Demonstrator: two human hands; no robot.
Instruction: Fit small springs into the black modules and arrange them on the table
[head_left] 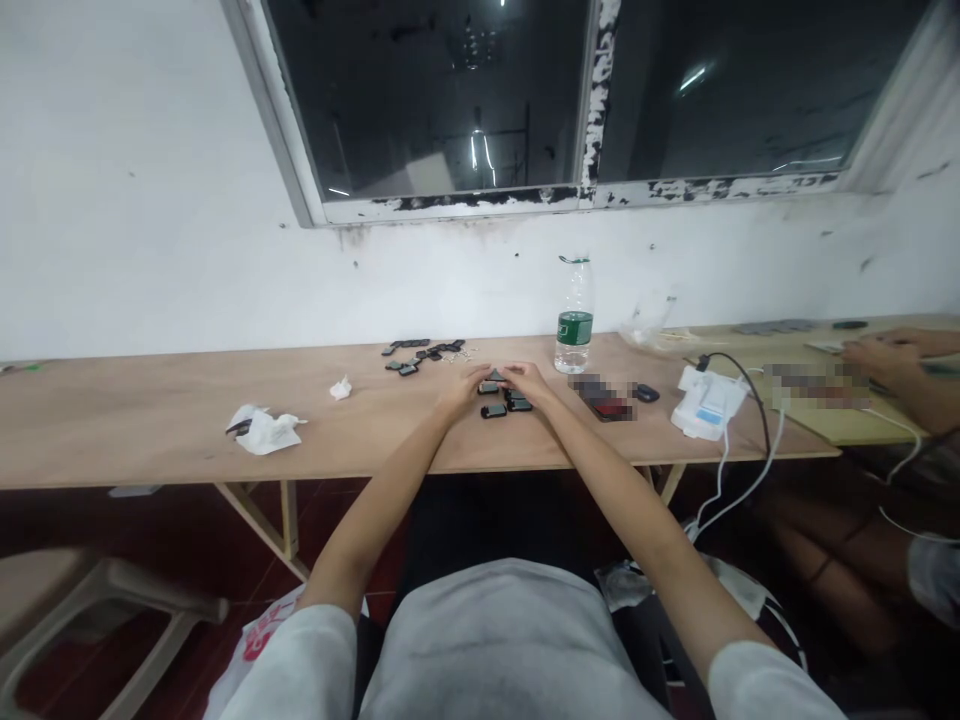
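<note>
My left hand and my right hand meet over the middle of the wooden table. Their fingertips are pinched together on a small dark part held between them. Just below the hands lie a few small black parts on the table top. A heap of similar black parts lies farther back, toward the wall.
A clear water bottle with a green label stands right of my hands. Crumpled white tissues lie at left. A white charger box with cables sits at right, beside another person's hand. A plastic chair stands lower left.
</note>
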